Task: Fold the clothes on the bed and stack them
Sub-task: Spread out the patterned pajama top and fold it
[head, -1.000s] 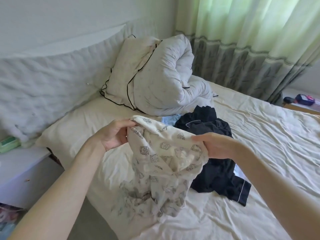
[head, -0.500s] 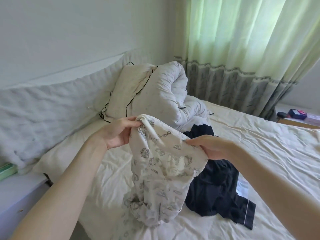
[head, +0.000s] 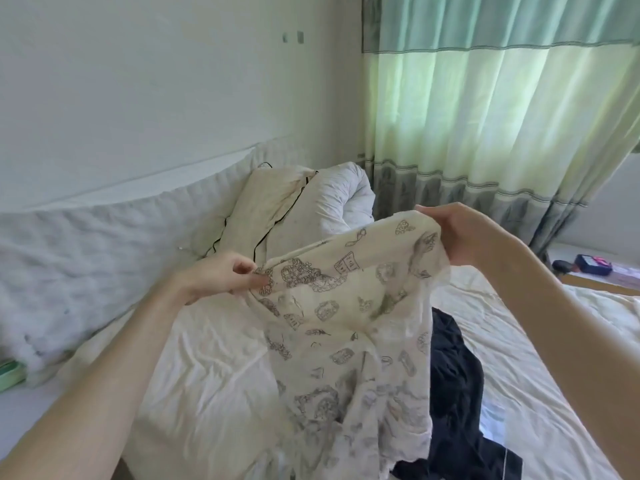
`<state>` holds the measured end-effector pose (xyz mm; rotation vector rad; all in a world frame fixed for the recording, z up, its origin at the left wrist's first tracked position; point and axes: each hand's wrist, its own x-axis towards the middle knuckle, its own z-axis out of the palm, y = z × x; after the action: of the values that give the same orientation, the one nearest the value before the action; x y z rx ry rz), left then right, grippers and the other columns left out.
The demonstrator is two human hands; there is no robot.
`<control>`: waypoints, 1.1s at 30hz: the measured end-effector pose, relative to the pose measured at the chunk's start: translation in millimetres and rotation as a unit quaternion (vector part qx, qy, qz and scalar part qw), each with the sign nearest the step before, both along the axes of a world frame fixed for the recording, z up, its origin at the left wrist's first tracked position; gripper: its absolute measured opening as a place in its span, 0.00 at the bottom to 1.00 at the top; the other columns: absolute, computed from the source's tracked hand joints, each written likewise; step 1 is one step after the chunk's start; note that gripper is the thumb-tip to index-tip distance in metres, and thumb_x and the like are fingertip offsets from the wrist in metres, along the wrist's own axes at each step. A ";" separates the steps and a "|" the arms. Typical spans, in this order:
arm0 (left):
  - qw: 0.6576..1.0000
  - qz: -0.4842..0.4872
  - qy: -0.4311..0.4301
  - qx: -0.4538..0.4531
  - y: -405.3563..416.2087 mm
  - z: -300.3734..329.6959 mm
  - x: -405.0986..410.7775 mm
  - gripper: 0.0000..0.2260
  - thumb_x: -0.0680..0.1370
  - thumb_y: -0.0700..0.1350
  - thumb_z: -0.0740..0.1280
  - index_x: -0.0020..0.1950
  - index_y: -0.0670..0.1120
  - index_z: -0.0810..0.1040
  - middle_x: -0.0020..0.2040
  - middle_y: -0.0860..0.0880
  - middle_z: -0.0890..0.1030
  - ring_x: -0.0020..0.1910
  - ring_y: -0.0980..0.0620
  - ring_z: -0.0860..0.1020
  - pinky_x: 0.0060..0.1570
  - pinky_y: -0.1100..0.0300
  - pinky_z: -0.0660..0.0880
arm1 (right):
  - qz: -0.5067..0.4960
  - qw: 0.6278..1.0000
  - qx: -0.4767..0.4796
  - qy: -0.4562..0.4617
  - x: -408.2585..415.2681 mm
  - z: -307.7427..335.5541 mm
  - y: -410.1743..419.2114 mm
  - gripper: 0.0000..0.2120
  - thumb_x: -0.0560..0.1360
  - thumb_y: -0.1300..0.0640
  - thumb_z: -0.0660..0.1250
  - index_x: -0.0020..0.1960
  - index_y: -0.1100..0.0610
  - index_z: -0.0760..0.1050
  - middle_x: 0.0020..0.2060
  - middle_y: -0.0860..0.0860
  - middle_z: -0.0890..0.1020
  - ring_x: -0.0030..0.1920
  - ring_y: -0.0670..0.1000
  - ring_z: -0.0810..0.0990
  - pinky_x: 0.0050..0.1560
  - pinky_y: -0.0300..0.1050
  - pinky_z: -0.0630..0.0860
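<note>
A person's 2 hands hold 1 cream printed garment up over a bed. The left hand pinches the garment's upper edge at its left corner, thumb and fingers closed on the cloth. The right hand grips the opposite corner, higher and farther back, fingers curled round the fabric. Between them the top edge runs taut on a slant; below, the cloth hangs in loose folds toward the mattress, its gray line drawings showing through the thin weave.

Behind and to the right of the hanging cloth, 1 dark garment lies crumpled on the pale sheet, a thin white stripe visible along 1 hem near the bottom of the view.

At the head of the bed, 1 cream pillow with black piping leans against 1 rolled white duvet. A quilted white pad runs along the wall at left. 1 green object sits at the far left edge, too cropped to identify.

Green curtains with a gray patterned band cover the window at right. Beyond the bed's far corner, small dark items rest on a low surface, too small to make out.
</note>
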<state>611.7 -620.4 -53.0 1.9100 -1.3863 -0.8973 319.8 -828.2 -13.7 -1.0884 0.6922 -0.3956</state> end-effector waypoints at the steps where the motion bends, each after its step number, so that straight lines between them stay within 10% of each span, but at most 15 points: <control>1: 0.997 0.035 0.070 -0.014 1.3 -4.8 -0.7 0.08 0.75 0.45 0.68 0.43 0.40 0.79 0.34 0.49 0.78 0.30 0.57 0.76 0.37 0.63 0.75 | 0.007 0.999 -0.021 0.038 -1.4 -1.3 -0.1 0.10 0.78 0.56 0.60 0.52 0.59 0.77 0.42 0.55 0.83 0.39 0.54 0.83 0.39 0.48 0.79; 6: 0.879 0.187 0.432 -0.076 0.0 -27.8 -13.1 0.11 0.79 0.34 0.60 0.41 0.40 0.79 0.33 0.45 0.81 0.29 0.52 0.79 0.33 0.59 0.80 | 0.056 0.974 -0.162 0.146 -8.1 -31.6 15.4 0.14 0.74 0.59 0.67 0.56 0.65 0.77 0.44 0.58 0.84 0.41 0.52 0.84 0.37 0.42 0.80; 13: 0.841 0.153 0.519 0.018 -4.3 -31.2 -22.7 0.13 0.72 0.41 0.63 0.53 0.37 0.79 0.46 0.40 0.81 0.42 0.44 0.81 0.45 0.49 0.77 | 0.048 0.986 -0.131 0.093 -24.4 -66.2 26.7 0.11 0.75 0.56 0.65 0.37 0.57 0.81 0.33 0.51 0.83 0.34 0.47 0.82 0.37 0.40 0.80; 20: 0.956 0.055 0.287 0.031 12.3 -41.9 -19.4 0.23 0.64 0.48 0.77 0.55 0.41 0.76 0.47 0.42 0.81 0.42 0.48 0.80 0.38 0.56 0.80 | -0.030 0.993 0.013 0.116 -24.8 -71.7 22.6 0.09 0.81 0.58 0.58 0.50 0.62 0.74 0.37 0.56 0.81 0.33 0.51 0.81 0.35 0.45 0.80; 26: 0.998 -0.031 -0.014 0.062 25.5 -44.3 -22.2 0.24 0.54 0.67 0.76 0.47 0.65 0.76 0.48 0.55 0.76 0.45 0.60 0.76 0.40 0.65 0.70 | 0.025 0.971 -0.212 0.107 -20.3 -64.3 30.7 0.17 0.65 0.46 0.72 0.52 0.50 0.78 0.43 0.58 0.80 0.39 0.55 0.81 0.41 0.50 0.80; 30: 0.963 -0.011 -0.270 0.009 19.8 -68.9 -28.1 0.10 0.68 0.59 0.73 0.46 0.60 0.79 0.44 0.57 0.69 0.42 0.57 0.72 0.37 0.64 0.65 | 0.119 0.775 -0.544 0.300 -13.7 -75.2 39.7 0.15 0.59 0.31 0.69 0.44 0.31 0.78 0.38 0.43 0.75 0.40 0.44 0.74 0.41 0.43 0.70; 33: 0.923 0.050 -0.372 -0.088 15.5 -66.8 -29.1 0.05 0.76 0.44 0.68 0.48 0.46 0.82 0.40 0.53 0.70 0.38 0.50 0.74 0.32 0.58 0.66 | 0.074 0.636 -0.691 0.335 -10.6 -89.6 46.9 0.15 0.68 0.38 0.70 0.51 0.43 0.81 0.33 0.44 0.66 0.35 0.49 0.70 0.33 0.43 0.65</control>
<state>582.6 -604.9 -119.8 2.2520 -1.6794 0.0483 309.2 -781.3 -103.2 -2.8696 0.9160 -0.3392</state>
